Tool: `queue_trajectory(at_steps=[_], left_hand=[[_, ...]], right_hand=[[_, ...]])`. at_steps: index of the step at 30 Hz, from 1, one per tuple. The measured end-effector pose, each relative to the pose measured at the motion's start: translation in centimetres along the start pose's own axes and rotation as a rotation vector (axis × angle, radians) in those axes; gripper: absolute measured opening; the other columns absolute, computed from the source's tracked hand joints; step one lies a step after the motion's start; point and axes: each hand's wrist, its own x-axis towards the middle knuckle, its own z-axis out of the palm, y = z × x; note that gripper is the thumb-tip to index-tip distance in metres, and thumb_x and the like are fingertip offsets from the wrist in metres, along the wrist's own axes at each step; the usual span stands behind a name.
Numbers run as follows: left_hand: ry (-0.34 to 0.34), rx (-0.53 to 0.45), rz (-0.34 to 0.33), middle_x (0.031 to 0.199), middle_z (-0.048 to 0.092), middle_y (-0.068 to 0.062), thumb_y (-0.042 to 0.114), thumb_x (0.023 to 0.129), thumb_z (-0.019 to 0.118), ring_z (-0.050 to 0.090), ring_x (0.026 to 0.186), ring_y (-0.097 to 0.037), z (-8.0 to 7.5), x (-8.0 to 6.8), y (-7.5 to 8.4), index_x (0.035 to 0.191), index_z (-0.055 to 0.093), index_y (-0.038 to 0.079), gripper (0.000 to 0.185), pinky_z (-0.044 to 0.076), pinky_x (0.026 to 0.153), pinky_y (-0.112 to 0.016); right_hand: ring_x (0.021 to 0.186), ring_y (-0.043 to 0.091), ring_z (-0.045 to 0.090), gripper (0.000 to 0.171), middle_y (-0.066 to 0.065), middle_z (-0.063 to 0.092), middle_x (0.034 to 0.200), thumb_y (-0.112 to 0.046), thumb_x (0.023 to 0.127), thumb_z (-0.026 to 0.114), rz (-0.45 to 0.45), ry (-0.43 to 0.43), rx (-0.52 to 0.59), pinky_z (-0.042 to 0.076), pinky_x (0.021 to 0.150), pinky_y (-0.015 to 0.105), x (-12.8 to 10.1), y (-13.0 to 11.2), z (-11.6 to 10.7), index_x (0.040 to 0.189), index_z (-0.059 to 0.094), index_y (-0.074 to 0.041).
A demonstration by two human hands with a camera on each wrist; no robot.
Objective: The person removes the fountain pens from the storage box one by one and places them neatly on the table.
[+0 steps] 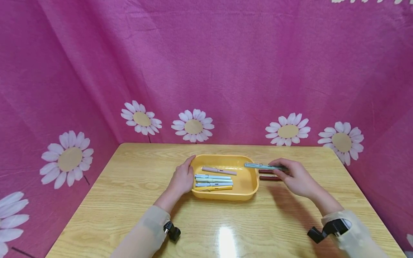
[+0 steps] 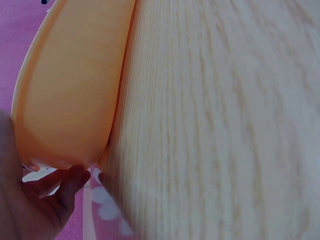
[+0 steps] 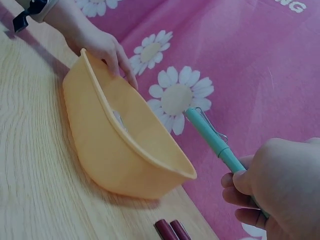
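A yellow tray (image 1: 251, 186) sits mid-table with several pastel pens (image 1: 213, 181) lying in it, one pinkish pen (image 1: 219, 170) farther back. My left hand (image 1: 182, 177) rests against the tray's left wall (image 2: 70, 90), fingers on its rim (image 3: 95, 75). My right hand (image 1: 295, 175) pinches a teal pen (image 1: 262, 166) by one end, held level just above the tray's right rim. The teal pen (image 3: 212, 137) points toward the tray in the right wrist view. Two dark red pens (image 1: 269, 175) lie on the table beside the tray, under that hand.
The wooden table (image 1: 129, 200) is backed and flanked by a pink cloth with white daisies (image 1: 193, 126). Two dark red pen ends (image 3: 172, 231) show near the tray's foot. Black wrist camera mounts (image 1: 326, 229) sit on both forearms.
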Motion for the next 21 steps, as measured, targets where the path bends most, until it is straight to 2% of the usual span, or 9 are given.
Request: queue_trajectory(at_steps=[5, 13, 21], left_hand=[[0.001, -0.001, 0.002, 0.148, 0.058, -0.025, 0.013, 0.112, 0.038, 0.056, 0.135, -0.038, 0.0, -0.1, 0.0, 0.162, 0.045, 0.015, 0.051, 0.042, 0.116, -0.053], [0.000, -0.002, 0.000, 0.149, 0.057, -0.024, 0.012, 0.112, 0.038, 0.054, 0.137, -0.038, -0.1, -0.2, 0.0, 0.162, 0.045, 0.014, 0.050, 0.040, 0.117, -0.053], [-0.004, 0.001, -0.009, 0.150, 0.057, -0.022, 0.013, 0.112, 0.038, 0.054, 0.138, -0.036, -0.1, -0.1, 0.1, 0.162, 0.044, 0.015, 0.050, 0.040, 0.118, -0.052]], right_hand=[[0.092, 0.024, 0.071, 0.020, 0.009, 0.074, 0.105, 0.008, 0.099, 0.066, -0.002, 0.026, 0.000, 0.057, 0.075, 0.023, -0.7, 0.6, -0.5, 0.115, 0.073, -0.001], [0.091, 0.016, 0.065, 0.019, 0.006, 0.074, 0.103, 0.005, 0.099, 0.068, 0.016, 0.062, -0.052, 0.051, 0.077, 0.021, -1.9, 2.0, -0.8, 0.113, 0.075, -0.005], [0.088, 0.014, 0.063, 0.020, 0.011, 0.074, 0.103, 0.006, 0.097, 0.069, 0.054, 0.084, -0.061, 0.047, 0.074, 0.018, -3.1, 3.7, -1.1, 0.113, 0.075, -0.004]])
